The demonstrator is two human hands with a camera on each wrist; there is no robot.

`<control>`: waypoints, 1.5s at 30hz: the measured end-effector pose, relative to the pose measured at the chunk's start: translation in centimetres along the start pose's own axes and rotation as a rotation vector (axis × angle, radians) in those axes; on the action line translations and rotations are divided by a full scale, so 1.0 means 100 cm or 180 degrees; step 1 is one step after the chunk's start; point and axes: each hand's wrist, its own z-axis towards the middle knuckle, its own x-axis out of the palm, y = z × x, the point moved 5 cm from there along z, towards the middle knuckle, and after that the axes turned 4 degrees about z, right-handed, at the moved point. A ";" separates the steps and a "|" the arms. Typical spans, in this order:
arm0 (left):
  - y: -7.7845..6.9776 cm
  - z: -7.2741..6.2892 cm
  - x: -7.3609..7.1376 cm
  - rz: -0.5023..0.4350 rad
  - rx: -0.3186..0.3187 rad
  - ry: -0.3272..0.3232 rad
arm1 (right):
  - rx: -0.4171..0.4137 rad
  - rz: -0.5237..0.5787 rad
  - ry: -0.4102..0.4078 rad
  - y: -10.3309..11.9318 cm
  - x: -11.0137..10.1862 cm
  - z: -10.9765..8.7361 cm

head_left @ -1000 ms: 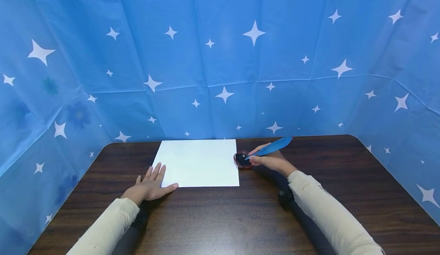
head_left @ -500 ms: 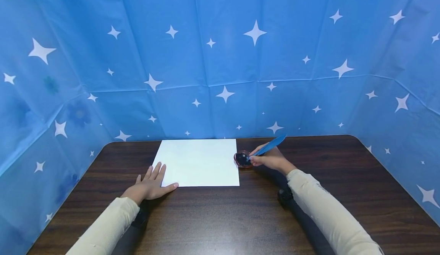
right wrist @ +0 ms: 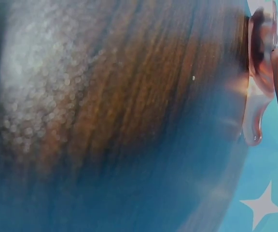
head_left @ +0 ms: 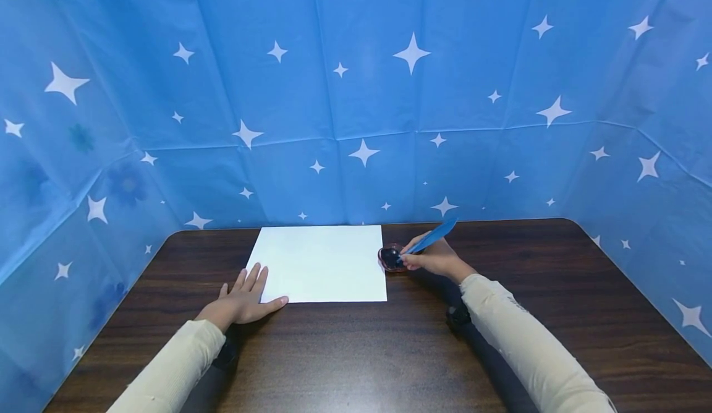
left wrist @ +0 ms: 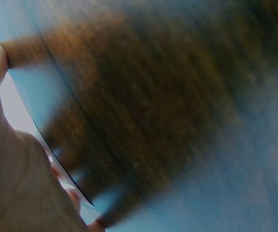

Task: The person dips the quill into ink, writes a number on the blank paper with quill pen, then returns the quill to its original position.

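Note:
A blue feather quill [head_left: 431,238] leans up to the right, pinched between thumb and fingers of my right hand [head_left: 436,258]. Its lower end is over a small clear pinkish dish [head_left: 397,269] holding dark liquid, beside the paper's right edge. In the right wrist view the dish [right wrist: 256,111] has a wavy foot, and a fingertip is right at its side. My left hand [head_left: 240,303] lies spread on the lower left corner of a blank white sheet of paper [head_left: 325,264]. The left wrist view shows the palm and thumb of that hand [left wrist: 23,179] over the sheet's edge.
The dark wood-grain table [head_left: 334,351] has rounded far corners. A blue curtain [head_left: 356,91] with white stars closes off the back and both sides. Dark wrist devices, one a black camera [head_left: 458,316], sit under the cream sleeves.
The quill's feather has swung to the left and stands steeper, its lower end staying at the dish. My right hand has shifted slightly left; my left hand and the paper stay put.

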 end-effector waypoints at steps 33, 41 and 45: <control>0.021 0.022 0.016 -0.0044 -0.0006 -0.0053 | -0.0235 -0.0322 -0.0154 0.013 0.003 -0.002; 0.019 0.021 0.015 -0.0044 0.0011 -0.0002 | -0.0269 -0.0394 -0.0149 0.013 0.001 -0.005; 0.019 0.021 0.015 -0.0045 -0.0003 -0.0011 | -0.0270 -0.0371 -0.0099 0.013 0.003 -0.005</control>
